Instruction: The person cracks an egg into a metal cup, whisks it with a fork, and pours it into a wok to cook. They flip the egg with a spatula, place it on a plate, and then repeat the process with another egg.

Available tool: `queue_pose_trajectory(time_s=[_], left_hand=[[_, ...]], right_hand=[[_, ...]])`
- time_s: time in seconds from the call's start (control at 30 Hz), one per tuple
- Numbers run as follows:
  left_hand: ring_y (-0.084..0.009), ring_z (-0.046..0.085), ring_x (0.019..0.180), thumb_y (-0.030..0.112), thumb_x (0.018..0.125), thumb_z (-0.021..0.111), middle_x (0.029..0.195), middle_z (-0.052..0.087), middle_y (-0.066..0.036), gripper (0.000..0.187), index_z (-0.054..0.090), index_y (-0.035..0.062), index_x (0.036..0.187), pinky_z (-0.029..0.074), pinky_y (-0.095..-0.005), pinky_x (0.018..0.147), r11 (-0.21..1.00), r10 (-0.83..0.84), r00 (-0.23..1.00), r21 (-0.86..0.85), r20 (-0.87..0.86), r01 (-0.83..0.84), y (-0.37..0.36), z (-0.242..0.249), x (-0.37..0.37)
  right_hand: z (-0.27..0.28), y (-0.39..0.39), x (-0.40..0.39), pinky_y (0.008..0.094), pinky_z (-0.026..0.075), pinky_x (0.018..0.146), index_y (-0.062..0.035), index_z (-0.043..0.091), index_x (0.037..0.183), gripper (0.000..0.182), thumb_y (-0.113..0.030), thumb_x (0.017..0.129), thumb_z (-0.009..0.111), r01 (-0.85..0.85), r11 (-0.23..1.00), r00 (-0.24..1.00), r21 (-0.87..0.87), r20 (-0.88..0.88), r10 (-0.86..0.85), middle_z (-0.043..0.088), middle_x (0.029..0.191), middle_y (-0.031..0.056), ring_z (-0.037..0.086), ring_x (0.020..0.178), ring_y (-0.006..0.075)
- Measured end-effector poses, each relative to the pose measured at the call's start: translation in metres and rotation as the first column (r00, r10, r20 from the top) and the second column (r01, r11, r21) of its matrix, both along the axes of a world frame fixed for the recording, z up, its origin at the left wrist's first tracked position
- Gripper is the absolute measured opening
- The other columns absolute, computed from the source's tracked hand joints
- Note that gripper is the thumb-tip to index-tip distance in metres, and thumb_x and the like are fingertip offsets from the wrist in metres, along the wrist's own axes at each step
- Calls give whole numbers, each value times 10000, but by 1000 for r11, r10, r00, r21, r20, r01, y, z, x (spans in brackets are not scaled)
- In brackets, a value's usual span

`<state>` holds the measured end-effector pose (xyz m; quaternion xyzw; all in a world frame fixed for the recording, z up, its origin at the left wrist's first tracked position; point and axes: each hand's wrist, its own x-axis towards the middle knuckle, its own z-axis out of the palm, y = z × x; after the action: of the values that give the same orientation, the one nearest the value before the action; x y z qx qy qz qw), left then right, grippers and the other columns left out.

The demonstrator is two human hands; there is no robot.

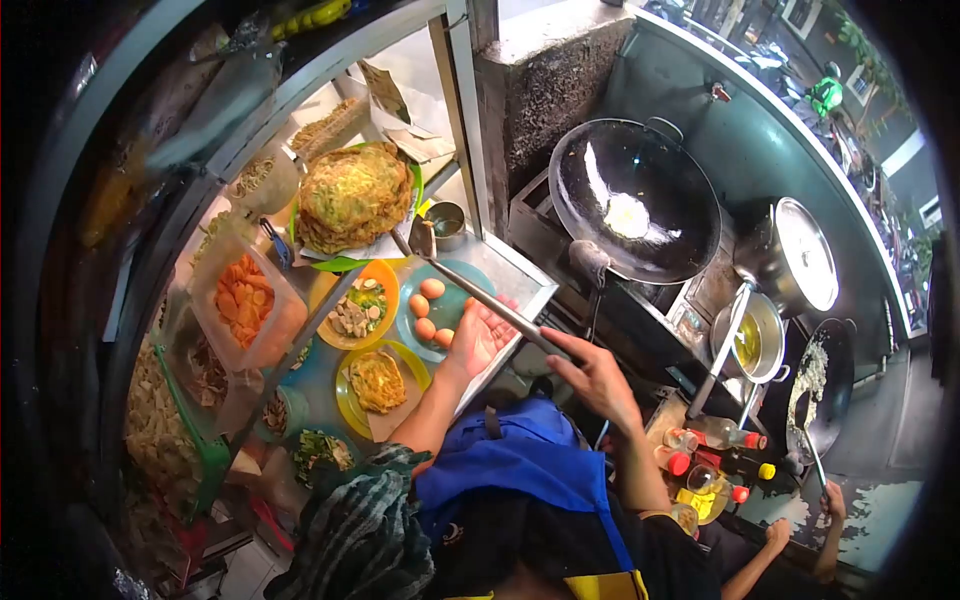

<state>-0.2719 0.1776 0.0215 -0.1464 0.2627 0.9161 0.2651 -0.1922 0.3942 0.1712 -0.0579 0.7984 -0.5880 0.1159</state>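
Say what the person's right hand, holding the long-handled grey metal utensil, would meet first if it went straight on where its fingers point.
Probably the bare, palm-up left hand, which lies just ahead of the right hand in this view; relative depth is unclear, so it might pass above instead.

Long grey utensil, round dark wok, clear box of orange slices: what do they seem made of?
Long grey metallic utensil: likely steel, smooth, from the highlight along its straight handle.
Round dark metallic wok: probably iron or steel, glossy, given its bowl's sheen; exact metal unclear.
Clear rectangular box of orange slices: apparently plastic, hazy, since orange shows through its side.
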Motion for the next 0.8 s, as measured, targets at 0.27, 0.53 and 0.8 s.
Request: queue_pose_trajectory(time_s=[0.27, 0.53, 0.8], left_hand=[[-291, 282, 1465, 819, 846, 388, 1591, 246, -179, 1108, 149, -16, 1534, 232, -444, 1187, 944, 101, 987, 326, -127, -55, 11, 23, -21], [-231, 551, 1244, 500, 1005, 464, 1401, 531, -111, 578, 471, 52, 1370, 473, -388, 1022, 995, -71, 996, -66, 50, 74, 9, -3, 10], [-103, 645, 873, 261, 920, 691, 978, 654, -44, 344, 609, 50, 1179, 524, -236, 747, 586, -601, 799, -665, 27, 463, 89, -77, 30]], right_hand=[[-46, -33, -17, 255, 431, 591, -98, 571, 1371, 465, -232, 933, 652, 115, 978, 991, -173, -49, -125, 700, 1038, 63, 452, 630, 90], [27, 36, 21, 329, 519, 733, -143, 583, 1358, 449, -143, 917, 665, -18, 994, 987, 110, -156, 35, 685, 1118, 129, 658, 930, 227], [120, 127, 139, 340, 499, 716, -70, 663, 1241, 423, -6, 825, 713, 285, 878, 956, 385, -183, -230, 668, 911, 120, 647, 796, 253]])
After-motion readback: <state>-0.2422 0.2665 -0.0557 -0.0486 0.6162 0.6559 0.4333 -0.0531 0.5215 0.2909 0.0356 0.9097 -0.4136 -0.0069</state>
